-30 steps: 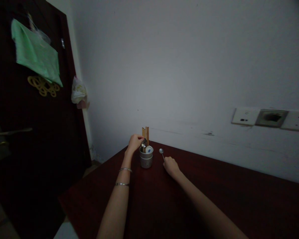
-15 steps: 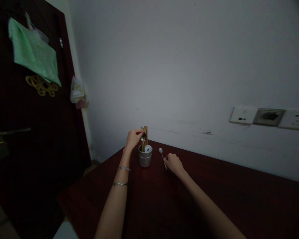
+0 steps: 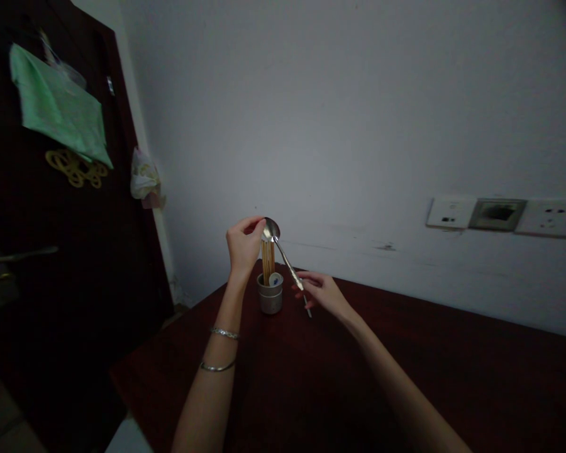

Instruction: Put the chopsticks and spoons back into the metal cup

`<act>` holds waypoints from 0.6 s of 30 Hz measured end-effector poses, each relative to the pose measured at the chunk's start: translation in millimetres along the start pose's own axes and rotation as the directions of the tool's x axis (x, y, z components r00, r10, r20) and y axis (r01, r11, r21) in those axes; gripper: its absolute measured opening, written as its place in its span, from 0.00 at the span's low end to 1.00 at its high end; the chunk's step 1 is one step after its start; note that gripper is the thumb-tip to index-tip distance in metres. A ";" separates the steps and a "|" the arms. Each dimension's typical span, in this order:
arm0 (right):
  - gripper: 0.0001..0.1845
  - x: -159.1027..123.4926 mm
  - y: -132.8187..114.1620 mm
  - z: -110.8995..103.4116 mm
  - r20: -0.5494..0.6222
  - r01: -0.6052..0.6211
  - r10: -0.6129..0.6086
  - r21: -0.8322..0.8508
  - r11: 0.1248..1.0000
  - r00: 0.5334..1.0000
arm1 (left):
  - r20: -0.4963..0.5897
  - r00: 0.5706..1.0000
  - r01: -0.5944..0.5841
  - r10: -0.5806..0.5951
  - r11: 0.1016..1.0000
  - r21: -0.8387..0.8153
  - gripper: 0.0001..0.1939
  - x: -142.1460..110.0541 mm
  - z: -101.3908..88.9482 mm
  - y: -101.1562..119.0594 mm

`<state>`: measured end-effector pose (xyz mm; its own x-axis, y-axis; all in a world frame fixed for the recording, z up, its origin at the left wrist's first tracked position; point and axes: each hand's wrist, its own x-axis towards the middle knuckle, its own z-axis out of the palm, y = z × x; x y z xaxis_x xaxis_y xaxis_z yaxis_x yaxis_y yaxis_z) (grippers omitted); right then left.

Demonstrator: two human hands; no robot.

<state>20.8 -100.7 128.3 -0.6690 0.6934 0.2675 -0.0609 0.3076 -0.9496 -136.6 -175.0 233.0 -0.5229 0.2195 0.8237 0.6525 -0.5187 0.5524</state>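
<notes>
My left hand (image 3: pixel 244 242) pinches a large metal spoon (image 3: pixel 285 257) by the edge of its bowl, above a grey cup (image 3: pixel 270 299). The spoon's handle slants down to the right. My right hand (image 3: pixel 321 292) has its thumb and fingers around the handle's lower end, with the other fingers loosely spread. Wooden chopsticks (image 3: pixel 268 263) stand in the cup beside a white piece with a blue mark (image 3: pixel 275 280). Below my right fingers a thin metal handle end (image 3: pixel 308 308) shows; the rest of it is hidden.
The dark red table (image 3: pixel 283 390) meets a pale wall (image 3: pixel 334 126) at the back. Wall sockets (image 3: pixel 497 214) are on the right. At the left is a dark door (image 3: pixel 75 251) with a green cloth (image 3: pixel 61 104); a plastic bag (image 3: pixel 144 176) hangs near it.
My left hand has lifted the large spoon up out of the cup. My right hand has come off the smaller spoon on the table and moved left to the large spoon's handle.
</notes>
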 end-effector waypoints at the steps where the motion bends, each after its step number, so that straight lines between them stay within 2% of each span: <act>1: 0.18 -1.8 -3.4 -0.8 -0.007 0.010 -0.010 -0.001 1.000 1.000 | 0.010 1.000 0.012 -0.011 1.000 -0.023 0.09 -1.2 1.0 1.5; 4: 0.17 -2.6 -2.6 -7.4 -0.034 0.026 -0.026 -0.013 1.000 0.999 | 0.040 0.997 0.072 -0.070 0.996 -0.048 0.10 -3.1 0.0 -5.6; 6: 0.16 1.2 8.3 -15.6 -0.084 0.014 -0.014 -0.002 1.000 0.996 | 0.048 0.989 0.140 -0.138 0.989 -0.043 0.11 -2.1 -5.5 -18.5; 10: 0.13 10.5 50.3 -37.3 -0.249 -0.067 0.078 0.051 0.996 0.965 | 0.036 0.972 0.232 -0.234 0.971 0.049 0.11 7.2 -28.3 -55.4; 13: 0.11 9.3 88.0 -50.9 -0.365 -0.134 0.177 0.140 0.981 0.914 | 0.062 0.964 0.241 -0.258 0.949 0.201 0.09 14.4 -51.4 -87.7; 15: 0.09 4.8 109.3 -57.0 -0.406 -0.157 0.216 0.174 0.972 0.888 | 0.113 0.931 0.302 -0.346 0.908 0.291 0.07 13.6 -67.3 -110.3; 16: 0.09 2.4 117.8 -59.1 -0.416 -0.162 0.230 0.192 0.968 0.880 | 0.137 0.901 0.346 -0.411 0.873 0.342 0.06 10.8 -75.0 -121.4; 18: 0.08 -1.0 129.9 -61.7 -0.425 -0.142 0.224 0.216 0.966 0.877 | 0.178 0.809 0.439 -0.561 0.777 0.451 0.05 0.6 -89.4 -142.0</act>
<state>59.3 -21.3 14.8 -0.2853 0.9540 0.0917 -0.1242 0.0581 -0.9906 -278.5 -175.1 143.6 -0.6911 0.6154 0.3791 0.5245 0.0661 0.8488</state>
